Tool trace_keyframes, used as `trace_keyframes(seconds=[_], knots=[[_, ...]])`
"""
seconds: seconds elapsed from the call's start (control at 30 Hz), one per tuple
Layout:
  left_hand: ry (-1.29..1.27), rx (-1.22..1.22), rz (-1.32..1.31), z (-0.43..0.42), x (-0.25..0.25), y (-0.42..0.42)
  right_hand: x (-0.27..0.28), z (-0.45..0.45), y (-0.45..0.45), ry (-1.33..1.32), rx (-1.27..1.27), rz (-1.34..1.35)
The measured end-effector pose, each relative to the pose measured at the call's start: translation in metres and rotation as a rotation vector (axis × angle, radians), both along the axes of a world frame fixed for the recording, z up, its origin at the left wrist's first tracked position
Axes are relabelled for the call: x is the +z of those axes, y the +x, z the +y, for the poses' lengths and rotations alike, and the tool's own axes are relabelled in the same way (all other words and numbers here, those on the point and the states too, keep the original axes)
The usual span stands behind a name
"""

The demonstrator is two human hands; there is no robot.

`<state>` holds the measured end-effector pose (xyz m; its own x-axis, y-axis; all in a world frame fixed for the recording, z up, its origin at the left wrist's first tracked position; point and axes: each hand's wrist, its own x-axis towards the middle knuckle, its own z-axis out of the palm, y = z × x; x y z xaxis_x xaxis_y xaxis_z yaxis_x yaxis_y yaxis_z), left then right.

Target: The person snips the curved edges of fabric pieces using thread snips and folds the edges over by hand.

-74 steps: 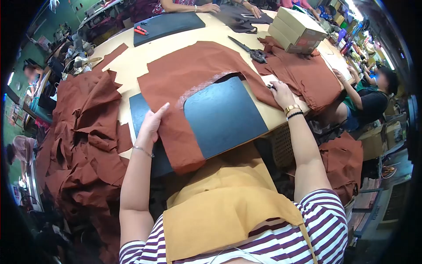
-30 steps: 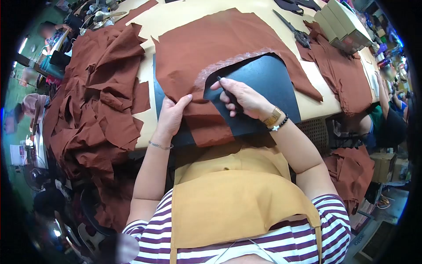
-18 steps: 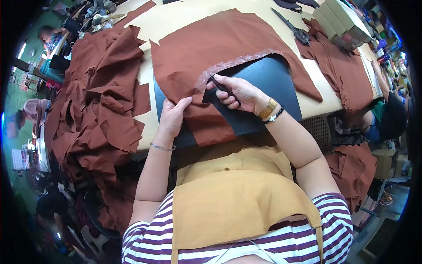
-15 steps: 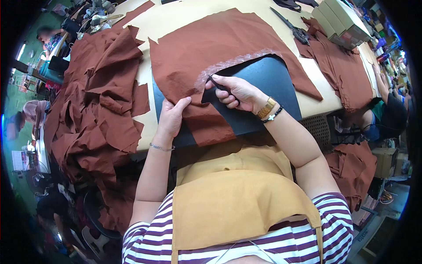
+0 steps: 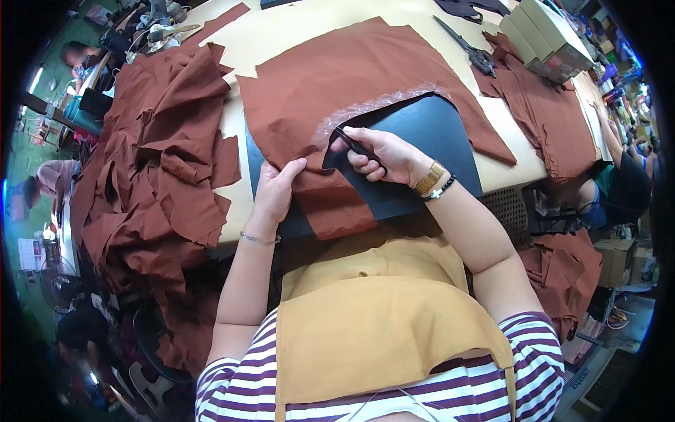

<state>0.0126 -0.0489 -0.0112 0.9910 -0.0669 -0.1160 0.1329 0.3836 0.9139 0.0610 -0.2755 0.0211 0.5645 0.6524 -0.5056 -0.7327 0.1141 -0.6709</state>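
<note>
Below both hands spreads the wearer's yellow apron [image 5: 380,337]. The left hand [image 5: 276,186] pinches the near left edge of the brown cloth [image 5: 337,77], thumb on top, fingers hidden. To its right, the right hand [image 5: 387,155] curls around a small black tool [image 5: 362,149], its tip at the cloth's curved, clear-edged cutout; whether they touch, I cannot tell. Under the cloth, between and beyond the hands, lies a dark board [image 5: 422,133] on the table [image 5: 256,32]. Left of the left hand sits a crumpled brown heap [image 5: 151,162]. Beyond the right hand, farther right, are large shears [image 5: 467,49] and a cardboard box [image 5: 538,42].
</note>
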Motion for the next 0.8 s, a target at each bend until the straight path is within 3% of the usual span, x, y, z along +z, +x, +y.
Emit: trace_keyframes(seconds=[0.8], knots=[[-0.017,0.002,0.04,-0.001,0.0,0.002,0.0,-0.001,-0.008,-0.046,-0.034,-0.118]])
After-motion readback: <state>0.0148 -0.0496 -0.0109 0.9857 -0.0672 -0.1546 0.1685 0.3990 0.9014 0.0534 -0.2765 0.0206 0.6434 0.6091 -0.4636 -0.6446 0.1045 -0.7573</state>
